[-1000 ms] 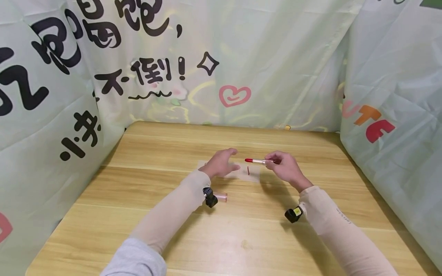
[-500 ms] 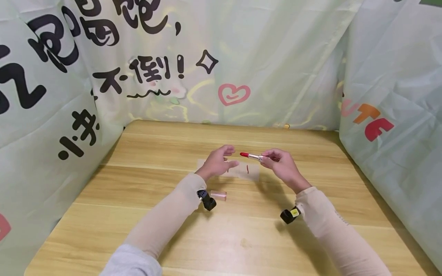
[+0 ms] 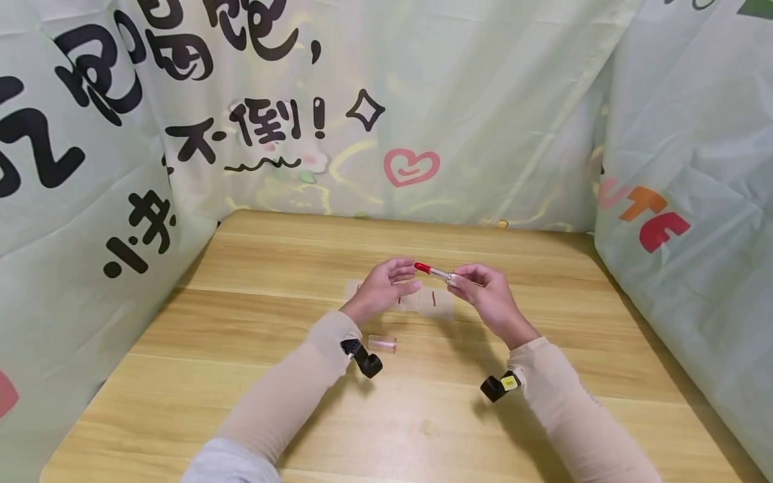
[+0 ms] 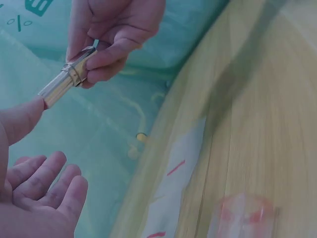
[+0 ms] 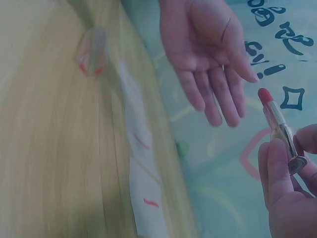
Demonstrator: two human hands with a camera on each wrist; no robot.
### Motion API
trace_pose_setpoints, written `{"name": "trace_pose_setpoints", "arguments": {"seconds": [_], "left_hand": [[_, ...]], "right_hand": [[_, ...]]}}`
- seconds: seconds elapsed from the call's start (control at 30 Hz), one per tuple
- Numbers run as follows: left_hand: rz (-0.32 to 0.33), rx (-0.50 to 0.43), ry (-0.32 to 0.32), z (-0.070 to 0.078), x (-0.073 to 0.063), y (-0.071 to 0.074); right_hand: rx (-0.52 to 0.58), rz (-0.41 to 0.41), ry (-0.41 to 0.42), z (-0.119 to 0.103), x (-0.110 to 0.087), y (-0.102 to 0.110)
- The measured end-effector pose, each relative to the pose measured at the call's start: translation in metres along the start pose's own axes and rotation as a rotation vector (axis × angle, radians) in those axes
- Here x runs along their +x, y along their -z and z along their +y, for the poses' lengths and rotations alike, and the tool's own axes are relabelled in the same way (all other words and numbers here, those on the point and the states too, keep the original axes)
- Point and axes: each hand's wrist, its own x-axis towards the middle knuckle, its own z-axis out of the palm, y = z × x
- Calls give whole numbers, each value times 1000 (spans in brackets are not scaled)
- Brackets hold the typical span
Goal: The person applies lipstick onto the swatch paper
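My right hand [image 3: 490, 300] pinches a lipstick [image 3: 439, 274] by its silver base, with the red bullet exposed and pointing left. My left hand [image 3: 380, 290] is held up with its palm toward the lipstick and its fingers loosely extended. In the right wrist view the red tip [image 5: 264, 95] is close to the left thumb; whether they touch I cannot tell. Below the hands, pale paper strips [image 3: 443, 310] bear short red strokes, partly hidden by the left hand. A clear pinkish cap [image 3: 383, 345] lies on its side nearer to me.
Everything lies on a wood-grain table [image 3: 290, 255]. Printed cloth hangings [image 3: 495, 121] enclose its back, left and right sides. Each wrist wears a small black camera [image 3: 366, 361] on a beige sleeve.
My right hand has moved left with the lipstick, whose tip now tilts upward close to the left hand. The left hand has turned its palm more toward it. The cap stays put.
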Motion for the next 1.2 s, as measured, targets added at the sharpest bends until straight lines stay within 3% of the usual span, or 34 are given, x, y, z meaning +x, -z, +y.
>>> {"name": "trace_pose_setpoints", "arguments": {"seconds": [0.23,0.5,1.2], "left_hand": [[-20,-176,-46,0,-1,-7],[-42,-291,-115,-1,-2,-12],[-33,-366,-175,0,-3,-20]], "right_hand": [[157,-5,33,-1,-4,-13],[275,-9,20,-6,-9,-23],[396,-31,-69,-7,-13,-40]]}}
